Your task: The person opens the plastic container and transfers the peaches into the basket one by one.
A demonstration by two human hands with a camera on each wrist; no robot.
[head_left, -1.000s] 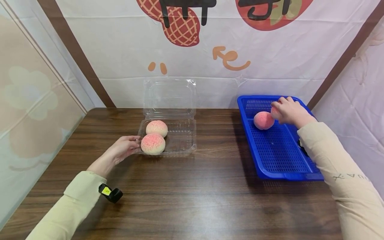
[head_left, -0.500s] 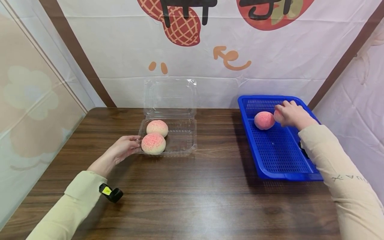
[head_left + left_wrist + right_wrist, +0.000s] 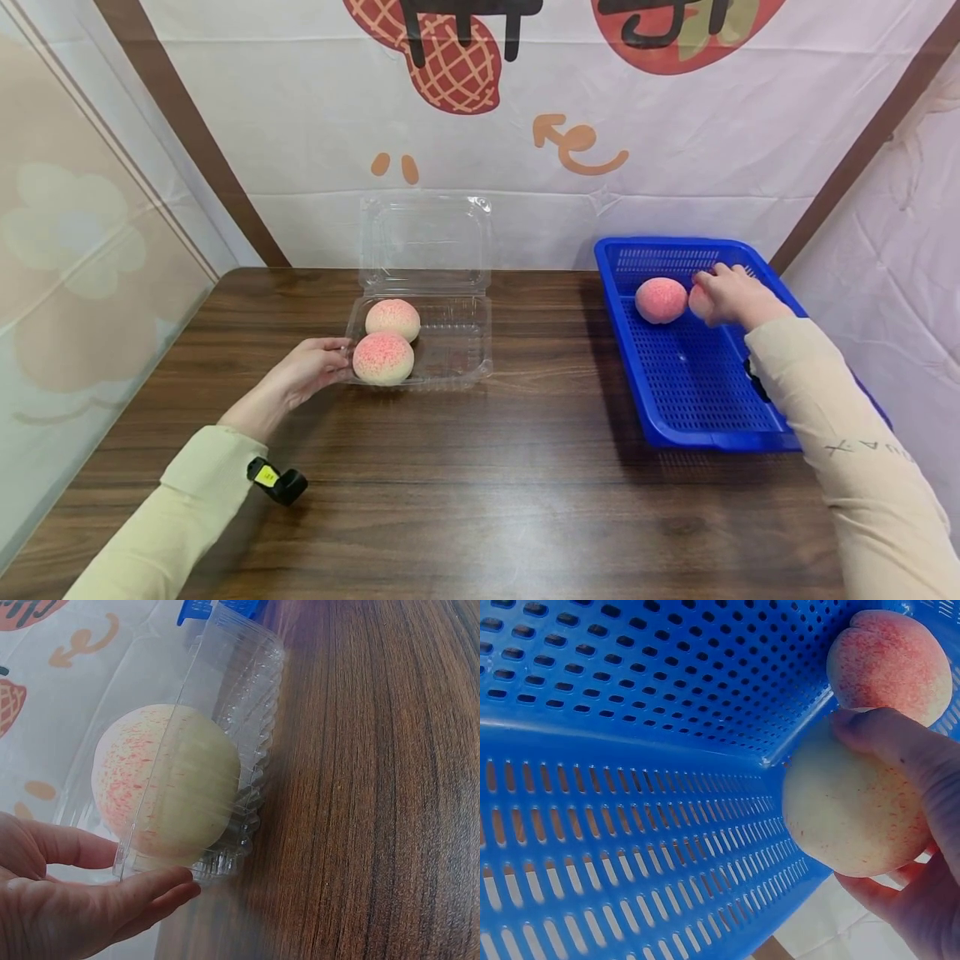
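Observation:
My left hand point(image 3: 311, 371) pinches the left edge of a clear plastic clamshell box point(image 3: 450, 342), thumb and fingers on either side of its rim in the left wrist view. The box's lid stands up at the back. Two pale peaches with pink speckles lie in its left half, a front peach point(image 3: 383, 359) and a rear peach point(image 3: 393, 320). Over in the blue basket point(image 3: 652, 417), my right hand point(image 3: 735, 296) grips a peach point(image 3: 855, 802), thumb on one side and fingers on the other. A pinker peach point(image 3: 661, 300) lies beside it in the basket.
The dark wooden table point(image 3: 480, 483) carries both containers, the box left of centre and the basket at right. A printed cloth backdrop point(image 3: 315, 108) hangs behind the table. The basket's raised walls surround the right hand's work.
My right hand, with the peach in its grip, has shifted slightly right and toward the front of the basket. The left hand and the box have stayed in place.

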